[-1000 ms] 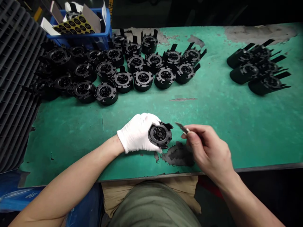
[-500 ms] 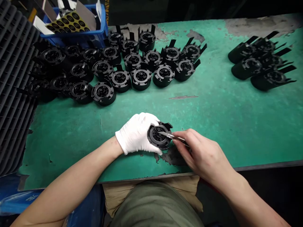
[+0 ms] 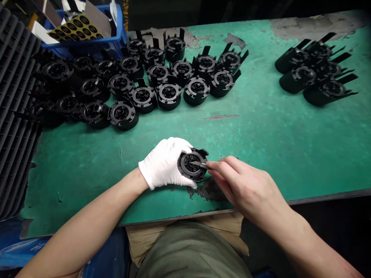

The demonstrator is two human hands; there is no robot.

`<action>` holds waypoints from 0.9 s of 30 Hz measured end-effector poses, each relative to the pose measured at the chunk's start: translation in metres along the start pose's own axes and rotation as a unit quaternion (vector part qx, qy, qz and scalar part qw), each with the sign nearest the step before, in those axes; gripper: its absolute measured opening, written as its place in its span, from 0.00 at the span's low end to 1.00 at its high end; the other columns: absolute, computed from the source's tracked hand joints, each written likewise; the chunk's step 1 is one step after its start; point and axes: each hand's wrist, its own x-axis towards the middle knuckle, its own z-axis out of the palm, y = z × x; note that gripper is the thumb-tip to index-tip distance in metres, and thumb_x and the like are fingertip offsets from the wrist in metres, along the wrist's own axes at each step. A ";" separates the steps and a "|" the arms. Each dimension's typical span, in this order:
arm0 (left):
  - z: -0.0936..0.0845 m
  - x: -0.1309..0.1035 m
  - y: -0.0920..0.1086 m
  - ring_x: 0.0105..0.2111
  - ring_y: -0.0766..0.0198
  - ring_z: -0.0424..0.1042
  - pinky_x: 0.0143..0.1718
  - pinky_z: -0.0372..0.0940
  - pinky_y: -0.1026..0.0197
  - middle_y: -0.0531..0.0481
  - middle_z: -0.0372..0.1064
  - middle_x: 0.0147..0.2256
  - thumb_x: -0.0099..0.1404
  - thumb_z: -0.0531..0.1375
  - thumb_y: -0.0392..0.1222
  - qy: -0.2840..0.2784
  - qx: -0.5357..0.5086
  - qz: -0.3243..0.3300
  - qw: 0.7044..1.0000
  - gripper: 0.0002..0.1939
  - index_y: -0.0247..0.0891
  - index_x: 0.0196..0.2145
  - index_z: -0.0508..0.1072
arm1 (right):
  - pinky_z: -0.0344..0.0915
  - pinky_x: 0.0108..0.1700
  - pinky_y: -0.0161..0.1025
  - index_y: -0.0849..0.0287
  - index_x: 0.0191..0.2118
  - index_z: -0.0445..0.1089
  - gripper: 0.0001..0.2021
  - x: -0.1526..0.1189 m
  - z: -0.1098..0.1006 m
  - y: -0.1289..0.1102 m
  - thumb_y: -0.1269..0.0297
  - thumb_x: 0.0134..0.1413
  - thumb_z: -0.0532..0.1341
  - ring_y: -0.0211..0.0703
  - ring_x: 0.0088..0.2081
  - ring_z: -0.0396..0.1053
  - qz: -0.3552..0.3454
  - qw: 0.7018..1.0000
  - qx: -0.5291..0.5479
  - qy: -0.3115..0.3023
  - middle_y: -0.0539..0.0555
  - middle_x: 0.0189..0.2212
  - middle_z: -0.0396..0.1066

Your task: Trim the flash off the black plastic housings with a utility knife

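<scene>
My left hand (image 3: 165,164), in a white glove, is closed around a round black plastic housing (image 3: 185,170) above the near part of the green table. The housing's ribbed face with its rings and small holes is turned up toward me. My bare right hand (image 3: 243,181) grips a craft knife (image 3: 203,165) by its handle, most of which the fingers cover. The knife's pointed blade reaches over the middle of the housing; whether its tip touches the plastic I cannot tell.
Several similar black housings (image 3: 169,94) stand across the left back of the green table (image 3: 246,143). Another group of black housings (image 3: 298,77) leans at the right back. A blue bin (image 3: 118,42) holds a yellow sticker sheet (image 3: 75,29). Grey slatted panelling (image 3: 14,96) borders the left side.
The knife's tip has shifted slightly left within the housing's face, along with my right hand. The whole view has also moved a little; both grips are unchanged.
</scene>
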 end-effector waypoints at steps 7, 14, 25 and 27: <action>-0.001 0.002 0.003 0.55 0.40 0.81 0.60 0.75 0.41 0.39 0.82 0.53 0.45 0.83 0.67 -0.008 -0.010 -0.007 1.000 0.41 0.41 0.50 0.82 | 0.52 0.29 0.43 0.56 0.52 0.71 0.07 -0.002 -0.001 -0.002 0.71 0.74 0.60 0.42 0.29 0.59 -0.016 0.999 -0.050 0.001 0.50 0.34 0.69; -0.001 0.001 0.002 0.56 0.39 0.81 0.61 0.74 0.40 0.38 0.81 0.54 0.45 0.83 0.67 -0.010 -0.007 -0.015 1.000 0.42 0.41 0.51 0.81 | 0.51 0.27 0.43 0.55 0.49 0.71 0.05 -0.001 -0.001 -0.003 0.71 0.74 0.60 0.42 0.29 0.58 -0.020 0.999 -0.046 -0.010 0.50 0.33 0.68; 0.000 -0.006 -0.003 0.47 0.41 0.79 0.51 0.75 0.39 0.38 0.77 0.44 0.38 0.73 0.86 0.108 0.013 -0.020 0.994 0.48 0.41 0.38 0.72 | 0.74 0.45 0.38 0.53 0.58 0.70 0.11 -0.014 0.003 0.001 0.69 0.74 0.64 0.41 0.41 0.80 0.096 0.977 0.167 0.086 0.53 0.45 0.80; 0.001 -0.008 -0.002 0.47 0.43 0.78 0.49 0.76 0.41 0.39 0.75 0.42 0.39 0.72 0.86 0.137 0.007 -0.015 0.990 0.46 0.42 0.33 0.67 | 0.75 0.46 0.38 0.53 0.59 0.71 0.12 -0.020 0.009 -0.002 0.67 0.75 0.63 0.43 0.44 0.81 0.119 0.971 0.187 0.087 0.54 0.47 0.81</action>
